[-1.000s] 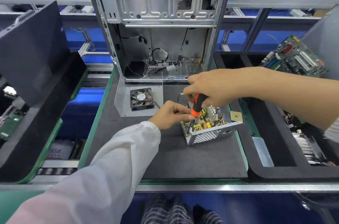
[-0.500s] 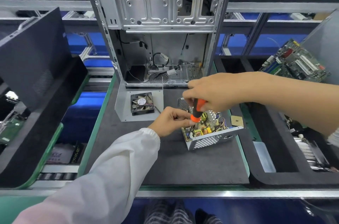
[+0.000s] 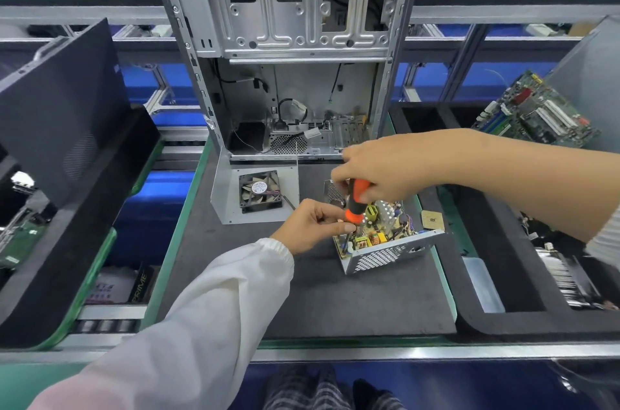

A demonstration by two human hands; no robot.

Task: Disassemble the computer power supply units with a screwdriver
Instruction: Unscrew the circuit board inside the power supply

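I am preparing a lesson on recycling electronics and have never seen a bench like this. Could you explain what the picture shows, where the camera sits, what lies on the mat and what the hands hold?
The picture comes from a camera worn on the worker's head, looking forward and down, so both arms reach in from below and the side. No robot is involved.

On the dark mat lies an opened power supply unit, a small metal box with its circuit board exposed. Behind it lies a metal cover with a fan, and further back stands an emptied computer case.

The right hand has its grip on an orange and black screwdriver, pointed down into the box. The left hand, in a white sleeve, pinches something small near the tip; I cannot tell what.

A green motherboard leans at the far right.
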